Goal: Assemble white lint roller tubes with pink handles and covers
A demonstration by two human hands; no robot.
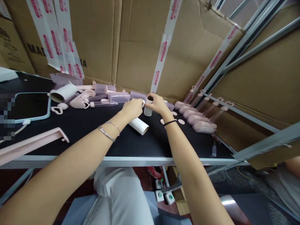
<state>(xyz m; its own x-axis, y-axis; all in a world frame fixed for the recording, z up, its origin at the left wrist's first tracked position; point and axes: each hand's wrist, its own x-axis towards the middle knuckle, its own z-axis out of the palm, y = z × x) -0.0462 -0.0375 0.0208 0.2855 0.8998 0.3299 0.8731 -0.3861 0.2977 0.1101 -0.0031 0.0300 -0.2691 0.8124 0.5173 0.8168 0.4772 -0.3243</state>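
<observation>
While both hands meet at the upright white paper tube, it stands on the black bench.
The right hand has its grip closed around that tube; the left hand, just beside it, shows a grip I cannot tell.

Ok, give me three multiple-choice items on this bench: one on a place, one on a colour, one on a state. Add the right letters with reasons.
1. Where does the lying white cardboard tube rest?
A. On the black tabletop, below the hands
B. On the cardboard wall
C. Among the pink parts at right

2. What colour are the rounded plastic cases in the row at right?
A. Green
B. Pink
C. Black

3. How does the small white tube under the right hand stand?
A. Flat on its side
B. Crushed
C. Upright, open end up

Answers: 1 A, it lies on the dark surface just nearer the person than the left hand. 2 B, all of the row is pale pink. 3 C, its dark round opening faces up between the fingers.
</observation>
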